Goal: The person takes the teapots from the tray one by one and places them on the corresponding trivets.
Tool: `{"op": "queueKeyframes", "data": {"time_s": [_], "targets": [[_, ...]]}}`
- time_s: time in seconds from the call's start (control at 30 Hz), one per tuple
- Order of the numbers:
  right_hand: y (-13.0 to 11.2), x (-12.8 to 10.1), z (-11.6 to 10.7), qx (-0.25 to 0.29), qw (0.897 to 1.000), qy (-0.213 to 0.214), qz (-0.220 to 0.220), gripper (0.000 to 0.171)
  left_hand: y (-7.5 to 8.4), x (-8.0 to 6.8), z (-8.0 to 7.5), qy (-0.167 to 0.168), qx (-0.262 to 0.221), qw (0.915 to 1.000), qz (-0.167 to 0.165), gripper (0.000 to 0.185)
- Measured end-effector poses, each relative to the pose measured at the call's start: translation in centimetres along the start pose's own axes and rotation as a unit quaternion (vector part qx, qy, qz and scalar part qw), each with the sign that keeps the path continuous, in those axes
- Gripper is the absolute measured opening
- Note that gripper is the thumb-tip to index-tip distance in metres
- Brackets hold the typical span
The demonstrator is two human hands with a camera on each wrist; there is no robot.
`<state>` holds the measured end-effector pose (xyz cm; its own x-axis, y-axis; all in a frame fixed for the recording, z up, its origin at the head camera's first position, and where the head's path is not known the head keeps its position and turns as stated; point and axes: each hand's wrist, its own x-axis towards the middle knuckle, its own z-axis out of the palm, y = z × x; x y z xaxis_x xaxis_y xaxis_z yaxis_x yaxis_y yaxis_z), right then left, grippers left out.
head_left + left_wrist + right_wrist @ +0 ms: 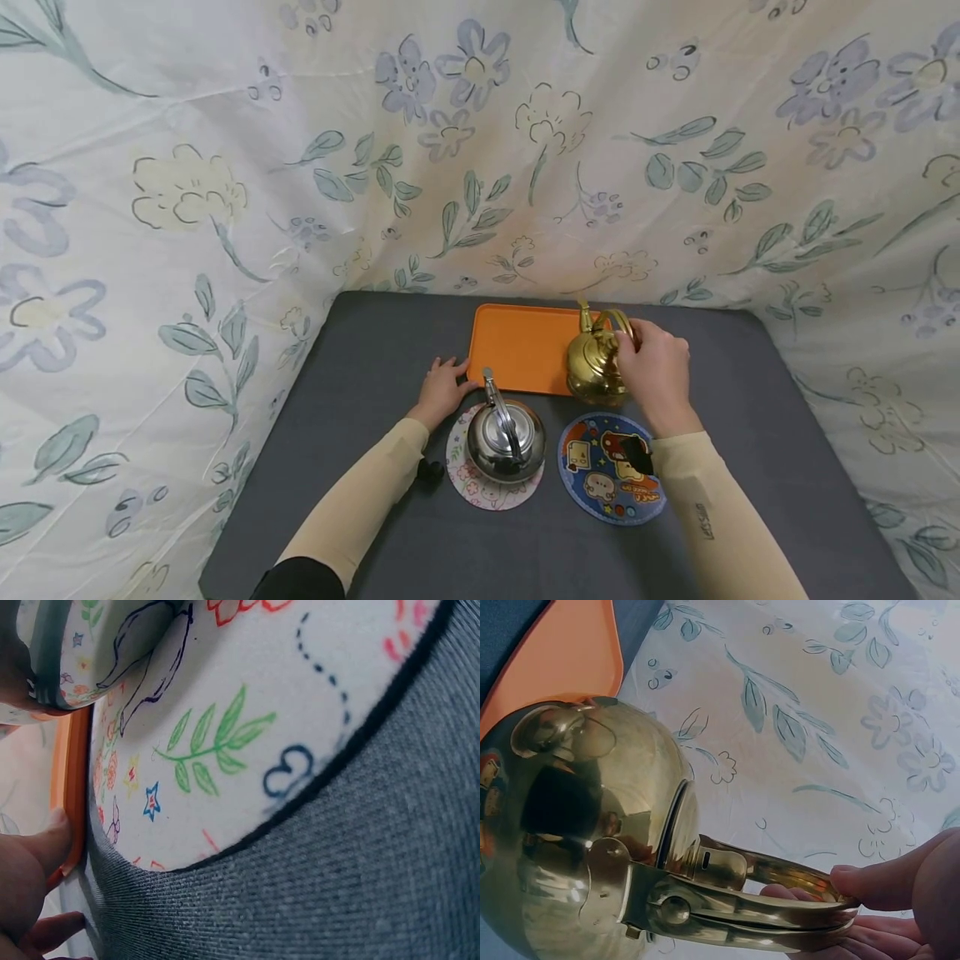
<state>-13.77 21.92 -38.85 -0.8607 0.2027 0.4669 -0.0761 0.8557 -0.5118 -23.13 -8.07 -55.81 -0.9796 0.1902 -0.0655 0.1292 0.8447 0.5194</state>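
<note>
My right hand (657,362) grips the raised handle of a gold-coloured kettle (594,367); in the right wrist view, the thumb and fingers wrap round that handle (780,904). The gold kettle overlaps the right part of an orange tray (517,346), its spout toward the back. With fingers spread, my left hand (438,390) touches the tray's front left corner; the thumb (51,836) meets the rim in the left wrist view. A silver kettle (504,446) with a dark handle grip stands on a round pink-and-white floral mat (495,497), just right of the left forearm.
A round blue mat with cartoon figures (600,467) lies in front of the gold kettle, partly under the right wrist in the head view. All this is on a dark grey tabletop (480,558). Floral cloth (465,167) hangs behind and along both sides.
</note>
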Motion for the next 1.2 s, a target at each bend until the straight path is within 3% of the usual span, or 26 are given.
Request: {"op": "queueKeyframes", "data": {"time_s": [0.57,1.2], "targets": [[1.1,-2.7,-0.9,-0.002,1.000,0.020,-0.020,0.023,0.0,0.1,-0.1,-0.002,-0.011,0.9999,-0.004,0.062],[1.1,-6.6,-1.8,-0.004,0.999,0.037,-0.009,0.028,-0.1,-0.2,-0.3,-0.002,-0.010,0.9999,0.002,0.063]]}}
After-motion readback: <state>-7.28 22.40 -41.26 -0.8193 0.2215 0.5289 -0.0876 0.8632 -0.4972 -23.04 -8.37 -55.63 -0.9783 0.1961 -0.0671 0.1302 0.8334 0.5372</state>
